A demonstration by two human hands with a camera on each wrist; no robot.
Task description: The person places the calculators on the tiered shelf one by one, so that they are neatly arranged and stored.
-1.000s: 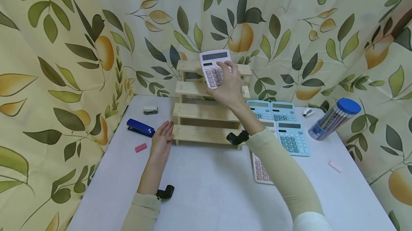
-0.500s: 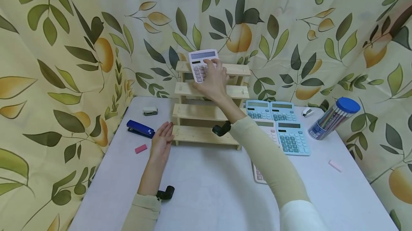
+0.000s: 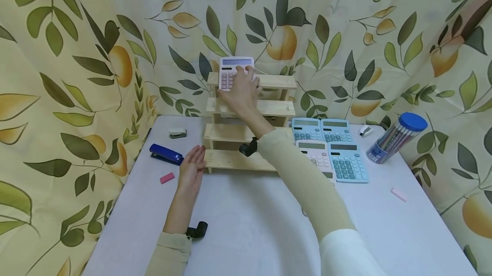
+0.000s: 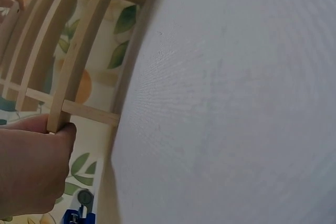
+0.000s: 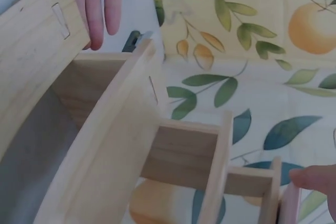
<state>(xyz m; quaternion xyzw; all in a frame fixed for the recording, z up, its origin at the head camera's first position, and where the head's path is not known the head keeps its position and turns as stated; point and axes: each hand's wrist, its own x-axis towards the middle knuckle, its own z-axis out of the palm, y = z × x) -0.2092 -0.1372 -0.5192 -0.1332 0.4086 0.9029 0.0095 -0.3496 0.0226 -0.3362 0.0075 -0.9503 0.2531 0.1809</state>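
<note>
A four-tiered wooden display rack (image 3: 238,159) stands at the back of the table. My right hand (image 3: 243,92) grips a pale pink calculator (image 3: 226,80) at the left end of the top tier, its screen side facing me and its top edge leaning back. In the right wrist view the calculator (image 5: 290,203) shows edge-on beside the top board, with a fingertip on it. My left hand (image 3: 191,168) is at the left end of the lowest tier; in the left wrist view, the board end (image 4: 59,116) lies between its thumb and fingers.
Right of the rack lie several blue calculators (image 3: 349,162) and pink ones (image 3: 315,153), partly behind my right sleeve. Beyond them stands a blue-lidded tub of pencils (image 3: 396,139). A blue stapler (image 3: 166,153), a small white stapler (image 3: 177,133) and a pink eraser (image 3: 167,178) lie left.
My right hand has carried the pink calculator left and slightly down, from above the rack's middle to the top tier's left end, and straightened it. My left hand has stayed put.
</note>
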